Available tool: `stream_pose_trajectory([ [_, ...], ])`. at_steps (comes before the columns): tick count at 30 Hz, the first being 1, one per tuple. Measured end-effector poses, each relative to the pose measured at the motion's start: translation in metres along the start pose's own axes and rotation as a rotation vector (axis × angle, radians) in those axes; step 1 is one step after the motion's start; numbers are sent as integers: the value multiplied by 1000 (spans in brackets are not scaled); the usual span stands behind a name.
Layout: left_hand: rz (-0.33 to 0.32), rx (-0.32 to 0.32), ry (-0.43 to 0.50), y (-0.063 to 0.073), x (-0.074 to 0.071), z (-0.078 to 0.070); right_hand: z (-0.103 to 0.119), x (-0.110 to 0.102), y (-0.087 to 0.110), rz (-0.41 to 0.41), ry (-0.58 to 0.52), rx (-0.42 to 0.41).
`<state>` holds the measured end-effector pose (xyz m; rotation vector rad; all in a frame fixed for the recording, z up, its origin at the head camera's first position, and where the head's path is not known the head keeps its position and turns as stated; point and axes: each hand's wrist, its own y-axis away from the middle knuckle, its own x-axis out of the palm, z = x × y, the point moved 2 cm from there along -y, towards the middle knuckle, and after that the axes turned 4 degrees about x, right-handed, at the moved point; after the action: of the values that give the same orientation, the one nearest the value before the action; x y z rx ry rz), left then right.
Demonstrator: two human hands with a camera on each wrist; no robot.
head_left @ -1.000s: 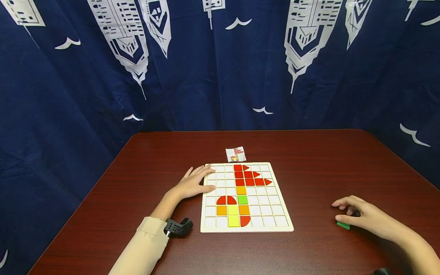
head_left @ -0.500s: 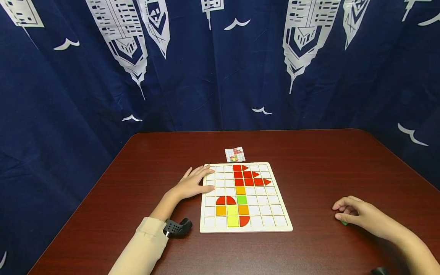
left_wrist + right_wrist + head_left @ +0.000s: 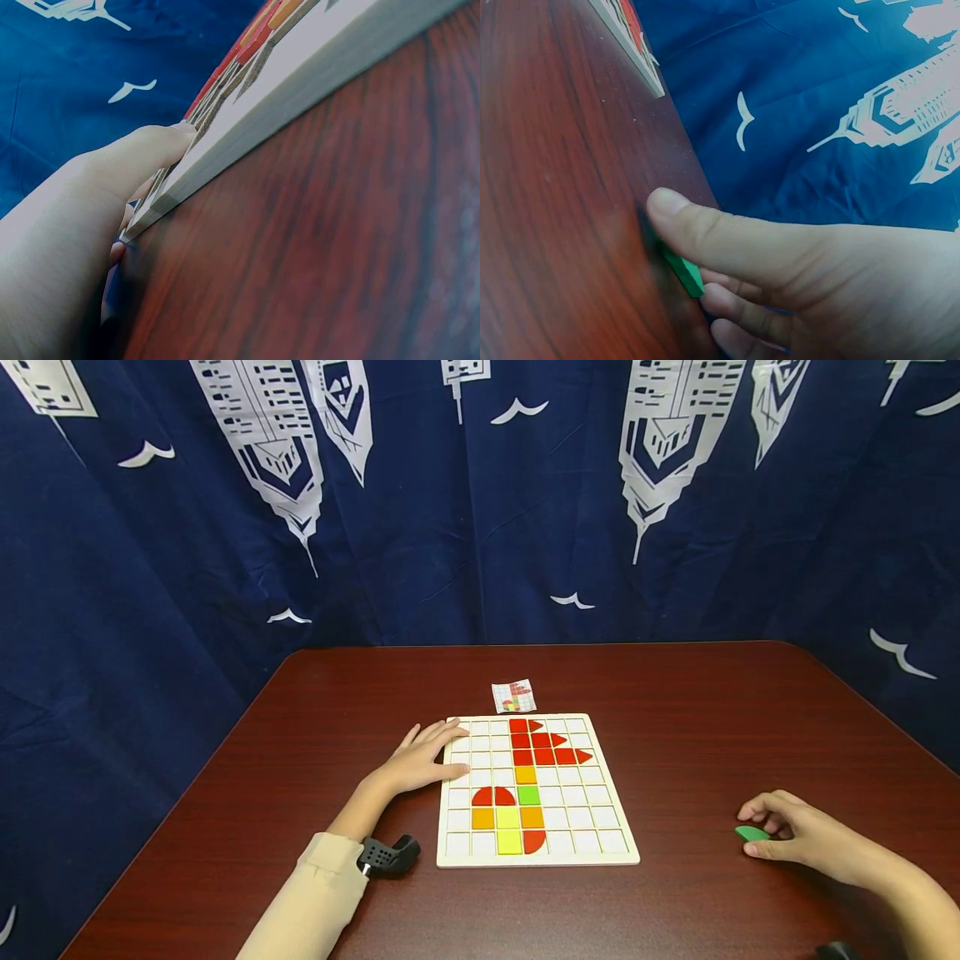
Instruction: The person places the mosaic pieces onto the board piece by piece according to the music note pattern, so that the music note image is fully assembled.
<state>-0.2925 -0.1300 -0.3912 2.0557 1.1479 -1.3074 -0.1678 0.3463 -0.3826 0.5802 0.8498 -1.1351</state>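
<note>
My left hand (image 3: 420, 766) rests on the left edge of a white grid board (image 3: 581, 850), fingers spread and straight, thumb on its face. In the left wrist view the thumb (image 3: 154, 146) lies over the board's rim (image 3: 277, 120). Red, orange, yellow and green pieces fill some of the board's squares, among them red squares (image 3: 521, 757) and red half-domes (image 3: 505, 797). Off to the right, my right hand (image 3: 798, 832) pinches a flat green puzzle piece (image 3: 752, 833) between thumb and fingers. The right wrist view shows the green piece (image 3: 684, 271) partly hidden behind the thumb.
A small pattern card (image 3: 514, 697) lies just beyond the board's far edge. The brown wooden table (image 3: 675, 693) reaches back to a dark blue curtain (image 3: 420, 543) with white prints. A black strap device (image 3: 390, 856) sits on the left wrist.
The right hand shifts slightly to the right and turns the green piece so that more of its face shows. The left hand and the board stay in place.
</note>
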Motion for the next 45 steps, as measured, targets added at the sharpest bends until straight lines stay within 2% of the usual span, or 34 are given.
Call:
stream_pose_trajectory([
  [4, -1, 2, 0, 0, 0, 0, -1, -1, 2, 12, -1, 18],
  [12, -2, 2, -5, -1, 1, 1, 1, -2, 3, -26, 66, 128],
  [16, -6, 2, -4, -1, 1, 1, 4, -2, 2, -30, 85, 131],
  [23, -5, -1, 1, 0, 1, 1, 8, -2, -1, -24, 59, 87],
  [34, -1, -1, 3, 0, 0, 1, 17, 7, -10, -80, 54, 114],
  [37, -2, 2, 7, 0, 0, 1, 24, 12, -14, -116, 51, 90],
  [45, -1, 3, 10, 0, 0, 1, 44, 32, -28, -325, 30, -63],
])
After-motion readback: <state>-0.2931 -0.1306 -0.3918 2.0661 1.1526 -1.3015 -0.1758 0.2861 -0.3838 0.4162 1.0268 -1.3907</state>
